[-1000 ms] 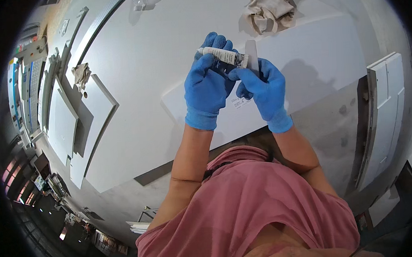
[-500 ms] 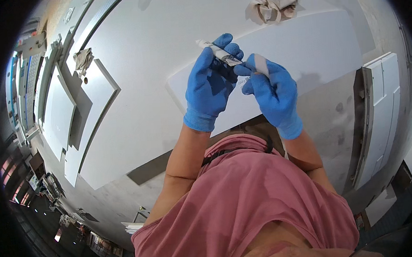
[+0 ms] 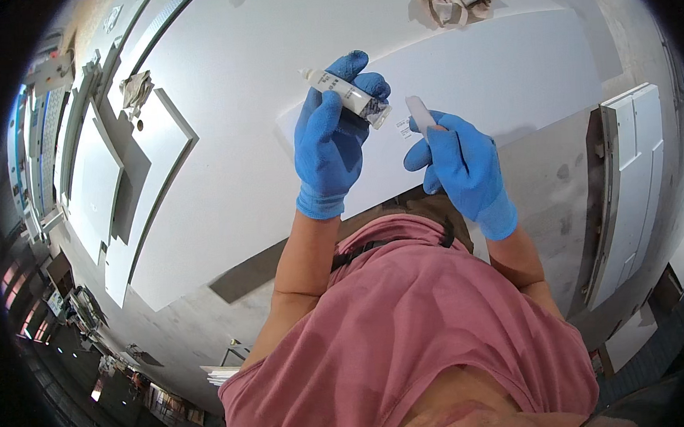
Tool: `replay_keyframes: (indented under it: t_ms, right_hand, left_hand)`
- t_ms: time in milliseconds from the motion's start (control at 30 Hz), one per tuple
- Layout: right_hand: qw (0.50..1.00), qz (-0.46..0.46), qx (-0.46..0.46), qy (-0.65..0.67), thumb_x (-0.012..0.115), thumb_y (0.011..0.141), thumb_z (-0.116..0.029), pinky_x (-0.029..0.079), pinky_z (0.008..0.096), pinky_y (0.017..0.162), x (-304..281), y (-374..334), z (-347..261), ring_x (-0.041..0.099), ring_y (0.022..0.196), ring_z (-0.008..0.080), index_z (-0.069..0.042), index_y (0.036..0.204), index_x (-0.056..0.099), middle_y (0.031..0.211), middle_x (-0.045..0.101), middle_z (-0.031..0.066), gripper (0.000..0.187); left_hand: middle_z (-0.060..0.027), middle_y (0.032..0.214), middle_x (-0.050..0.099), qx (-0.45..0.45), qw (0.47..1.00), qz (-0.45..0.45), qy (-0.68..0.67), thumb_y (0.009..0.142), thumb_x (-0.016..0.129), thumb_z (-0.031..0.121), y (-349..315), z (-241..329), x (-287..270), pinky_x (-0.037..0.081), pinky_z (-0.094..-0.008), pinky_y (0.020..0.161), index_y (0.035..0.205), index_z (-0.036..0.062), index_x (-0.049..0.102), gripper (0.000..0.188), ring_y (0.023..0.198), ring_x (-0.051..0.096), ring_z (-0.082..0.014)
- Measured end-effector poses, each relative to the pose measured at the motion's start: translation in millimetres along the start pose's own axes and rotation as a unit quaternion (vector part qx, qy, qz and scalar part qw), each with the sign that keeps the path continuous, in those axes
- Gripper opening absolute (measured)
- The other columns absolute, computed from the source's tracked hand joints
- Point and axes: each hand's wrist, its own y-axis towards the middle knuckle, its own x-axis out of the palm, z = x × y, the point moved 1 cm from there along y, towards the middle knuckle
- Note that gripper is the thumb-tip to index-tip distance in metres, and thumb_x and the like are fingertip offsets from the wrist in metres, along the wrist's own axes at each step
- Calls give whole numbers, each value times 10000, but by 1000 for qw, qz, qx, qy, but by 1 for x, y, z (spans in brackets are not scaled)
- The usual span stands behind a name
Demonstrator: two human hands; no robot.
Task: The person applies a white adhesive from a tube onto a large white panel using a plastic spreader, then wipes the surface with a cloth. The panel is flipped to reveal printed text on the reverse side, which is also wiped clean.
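My left hand (image 3: 328, 148), in a blue knit glove, is closed around a white squeeze tube (image 3: 343, 94). The tube slants, its narrow nozzle end pointing up and left and its flat crimped end toward my right hand. My right hand (image 3: 463, 161), gloved the same way, pinches a small pale flat strip (image 3: 420, 114) with a rounded tip; its exact kind is unclear. Strip and tube are apart. Both hands are above a large white panel (image 3: 504, 66) lying on the white work surface (image 3: 223, 158). A small printed label (image 3: 405, 127) shows between the hands.
A crumpled beige cloth (image 3: 451, 0) lies beyond the panel, and another cloth (image 3: 136, 91) sits by white boards (image 3: 157, 146) at the left. White panels (image 3: 636, 183) are stacked at the right. Dark shop floor shows at lower left.
My hands have drawn apart. The left hand has shifted left and turned the tube so more of its printed side shows; the right hand has moved slightly right and down with the strip.
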Motion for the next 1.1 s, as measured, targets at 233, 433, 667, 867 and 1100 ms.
replay_keyframes:
  t_ms: [233,433,667,867,1100]
  right_hand:
    - [999,-28,-4,-33,506,1119,-200,506,248,485,1,3,10,608,518,84,35,1150,681,764,735,88,295]
    - [998,-49,28,-32,523,1106,-196,497,254,474,3,7,9,610,519,90,44,1142,680,746,733,85,289]
    - [997,-62,38,-20,536,1099,-202,500,253,469,9,14,10,605,505,92,46,1127,680,723,728,91,288]
    - [993,-87,85,-2,535,1100,-219,497,251,452,16,20,5,612,508,91,52,1098,690,724,728,96,313]
    - [991,-83,98,24,545,1092,-225,538,272,528,24,22,3,659,533,101,3,1050,698,675,721,84,278]
  left_hand:
    - [-163,1227,704,7,1000,-3,25,1077,522,391,4,0,-1,535,-352,1018,1540,-52,435,647,1170,674,-264]
    - [-147,1136,727,16,998,17,64,1095,494,413,9,-3,1,554,-349,960,1513,-56,474,628,1062,690,-243]
    - [-131,1095,727,18,995,31,90,1128,420,397,14,-3,1,559,-365,960,1492,-50,502,582,1031,698,-221]
    - [-101,1037,728,39,990,61,122,1133,398,409,15,-6,0,551,-341,940,1486,-45,513,586,990,701,-193]
    - [-107,1172,698,54,988,101,108,1119,424,408,20,-9,1,539,-324,899,1442,-39,542,564,953,683,-166]
